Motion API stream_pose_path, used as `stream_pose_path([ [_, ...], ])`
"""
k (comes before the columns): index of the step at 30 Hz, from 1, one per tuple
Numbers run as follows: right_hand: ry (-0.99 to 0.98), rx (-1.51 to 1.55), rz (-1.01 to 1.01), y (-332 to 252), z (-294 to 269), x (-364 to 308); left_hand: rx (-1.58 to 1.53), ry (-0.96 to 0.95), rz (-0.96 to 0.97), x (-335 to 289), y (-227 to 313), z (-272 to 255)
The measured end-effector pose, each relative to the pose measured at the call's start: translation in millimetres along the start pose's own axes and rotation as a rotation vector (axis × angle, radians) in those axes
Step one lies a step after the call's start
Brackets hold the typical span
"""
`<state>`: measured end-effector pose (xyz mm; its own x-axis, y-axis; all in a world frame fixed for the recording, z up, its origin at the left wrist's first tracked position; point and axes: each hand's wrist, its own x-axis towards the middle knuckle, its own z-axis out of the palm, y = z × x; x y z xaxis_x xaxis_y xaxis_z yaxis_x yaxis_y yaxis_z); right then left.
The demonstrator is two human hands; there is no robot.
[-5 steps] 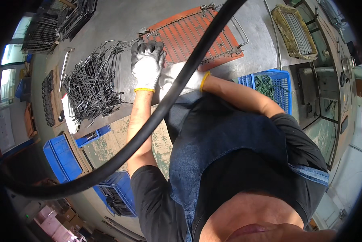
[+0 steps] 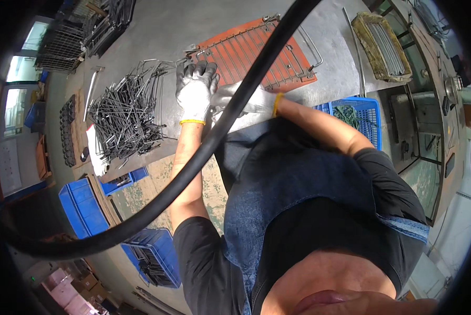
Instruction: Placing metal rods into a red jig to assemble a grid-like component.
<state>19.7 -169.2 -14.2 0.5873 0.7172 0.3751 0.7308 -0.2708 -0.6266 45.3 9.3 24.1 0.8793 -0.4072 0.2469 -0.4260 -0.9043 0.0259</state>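
Observation:
A wire rack (image 2: 246,50) lies on a red-orange plate (image 2: 304,79) on the metal workbench. My left hand (image 2: 195,93), in a white glove with grey coated fingers, rests at the plate's near left corner. Its fingers are a little apart and reach over the edge, and nothing shows in them. Close on its right is my gloved right hand (image 2: 230,98), by the near edge of the plate. Its fingers point left and look closed; a black cable (image 2: 209,149) crosses in front and hides part of it. What they hold, if anything, cannot be made out.
Left of my hands lies a heap of bent black wire rods (image 2: 127,115), with a hammer (image 2: 92,86) beyond it. Rods fill a worn tray (image 2: 359,23) at the right. A blue basket (image 2: 373,118) with green strands stands below the bench edge.
The whole view has shifted slightly, with the bench lower in the picture. My right hand has turned so its grey fingers show beside my left hand. The left hand stays at the plate's corner.

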Motion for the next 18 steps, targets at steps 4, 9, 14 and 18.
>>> stream_pose_path([
  [4, 0.144, -0.355, 0.043, 20.0, 39.0, -20.6, 0.043, -0.009, 0.034, 7.4, 5.5, -9.6],
  [9, -0.163, 0.034, 0.27, 3.8, 13.1, 16.3, -0.004, 0.092, 0.032, 3.6, -5.6, 0.5],
  [14, 0.021, -0.356, 0.025, -24.3, -31.5, -20.5, -0.235, 0.191, -0.163, 12.7, 0.4, 2.4],
  [18, 0.257, -0.396, 0.008, -12.2, -38.2, -78.8, -0.329, 0.464, -0.529, -29.0, 1.6, 8.6],
])
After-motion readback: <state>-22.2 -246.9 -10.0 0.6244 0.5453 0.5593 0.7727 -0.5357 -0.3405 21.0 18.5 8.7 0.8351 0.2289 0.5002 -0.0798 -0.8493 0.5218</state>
